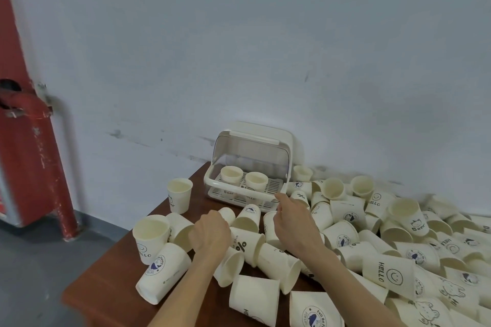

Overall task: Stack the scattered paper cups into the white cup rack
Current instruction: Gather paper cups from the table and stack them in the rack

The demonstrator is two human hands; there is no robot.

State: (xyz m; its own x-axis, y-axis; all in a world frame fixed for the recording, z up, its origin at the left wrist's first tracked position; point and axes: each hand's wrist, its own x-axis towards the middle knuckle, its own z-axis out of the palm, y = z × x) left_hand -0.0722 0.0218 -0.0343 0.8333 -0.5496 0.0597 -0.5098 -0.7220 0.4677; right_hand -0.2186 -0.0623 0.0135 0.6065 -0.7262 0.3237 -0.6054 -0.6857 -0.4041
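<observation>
Brown table (111, 273) against a pale wall (239, 34), red pipe (34, 156) far left of the hands. Left hand (211, 231) curls down over a tipped cup (227, 215); grip looks closed on it, but the fingers are hidden, so can't confirm. That cup's long axis lies roughly toward the rack (248, 180), base pointing that way. Right hand (291, 218) is the nearer one to the rack, fingertips just short of its front rim, fingers loosely bent, holding nothing visible. Rack sits just ahead of both hands, lid up, two upright cups (244, 179) inside. Loose cups (393, 241) pile thick to the right of the right hand, fewer left. My read: next cup goes straight forward, rim up.
</observation>
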